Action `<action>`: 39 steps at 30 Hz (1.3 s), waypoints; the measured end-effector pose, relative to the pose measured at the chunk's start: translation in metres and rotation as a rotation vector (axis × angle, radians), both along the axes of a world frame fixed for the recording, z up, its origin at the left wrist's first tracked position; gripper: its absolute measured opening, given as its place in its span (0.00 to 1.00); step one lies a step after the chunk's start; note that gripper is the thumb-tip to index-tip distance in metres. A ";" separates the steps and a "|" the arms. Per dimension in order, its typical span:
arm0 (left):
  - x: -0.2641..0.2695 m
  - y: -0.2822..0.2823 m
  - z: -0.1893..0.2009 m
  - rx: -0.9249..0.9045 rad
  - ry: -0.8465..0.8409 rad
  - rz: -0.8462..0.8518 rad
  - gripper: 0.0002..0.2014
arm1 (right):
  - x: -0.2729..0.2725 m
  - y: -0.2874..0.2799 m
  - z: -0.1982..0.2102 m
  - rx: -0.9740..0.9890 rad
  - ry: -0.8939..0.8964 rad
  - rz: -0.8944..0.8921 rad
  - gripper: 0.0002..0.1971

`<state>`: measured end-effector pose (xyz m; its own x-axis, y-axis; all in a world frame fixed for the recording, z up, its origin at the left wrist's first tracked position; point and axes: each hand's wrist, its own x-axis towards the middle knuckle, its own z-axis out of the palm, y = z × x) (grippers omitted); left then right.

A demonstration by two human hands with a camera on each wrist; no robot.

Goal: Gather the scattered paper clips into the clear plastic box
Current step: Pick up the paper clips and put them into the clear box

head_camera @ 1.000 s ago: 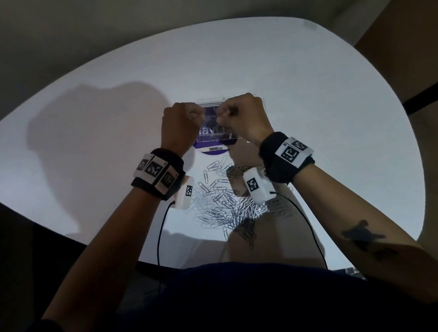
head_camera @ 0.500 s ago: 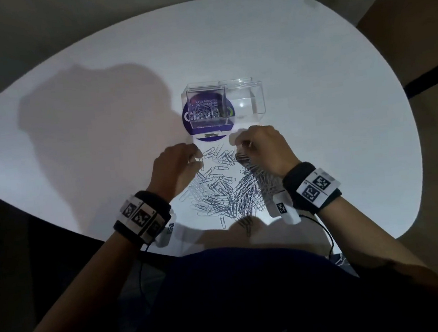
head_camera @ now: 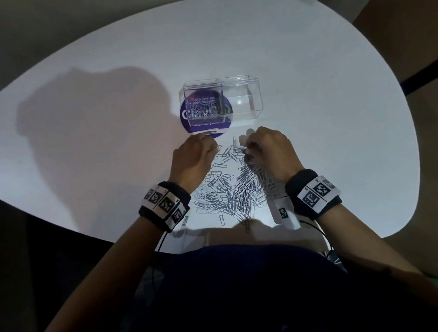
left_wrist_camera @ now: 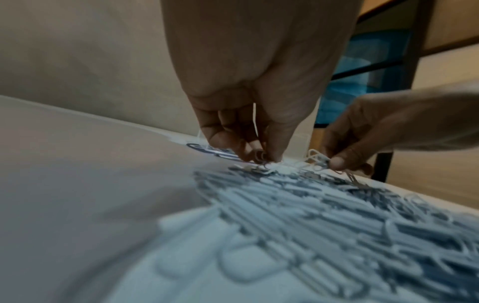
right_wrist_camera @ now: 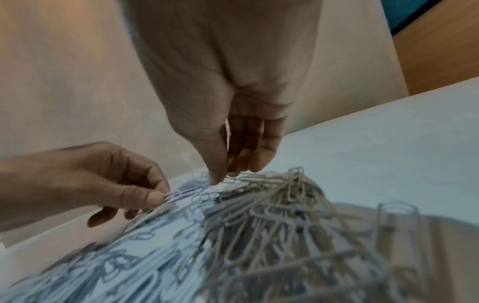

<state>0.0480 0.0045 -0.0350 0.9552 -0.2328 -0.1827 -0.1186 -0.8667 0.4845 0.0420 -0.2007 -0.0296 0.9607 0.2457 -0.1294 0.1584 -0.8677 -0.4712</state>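
The clear plastic box stands open on the white table, with several paper clips in its left compartment. A big pile of silver paper clips lies between my wrists, nearer to me than the box. My left hand is at the pile's far left edge, its thumb and fingers pinching a clip. At the far right edge my right hand pinches clips between thumb and fingertips. In the left wrist view it holds a small bunch of clips.
A round purple sticker with white print lies under the box's left half. The table's near edge runs just behind the pile, against my body. Black cables hang from both wristbands.
Both hands came back from above the box to the far edge of the pile. They now pinch clips there. The box stands uncovered.
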 end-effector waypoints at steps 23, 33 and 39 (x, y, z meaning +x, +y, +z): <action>-0.036 0.020 -0.006 0.029 -0.185 -0.278 0.06 | -0.024 -0.039 0.014 -0.011 0.076 0.170 0.07; -0.035 0.021 -0.006 0.055 -0.296 -0.179 0.09 | -0.031 -0.053 0.010 -0.029 -0.033 0.025 0.15; -0.050 0.000 -0.005 -0.019 -0.238 -0.502 0.07 | -0.053 -0.017 0.009 0.043 0.061 0.346 0.10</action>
<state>-0.0025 0.0045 -0.0401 0.7404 -0.6713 0.0338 -0.6231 -0.6667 0.4090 -0.0111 -0.2175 -0.0209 0.8102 0.5620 -0.1665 0.4101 -0.7464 -0.5241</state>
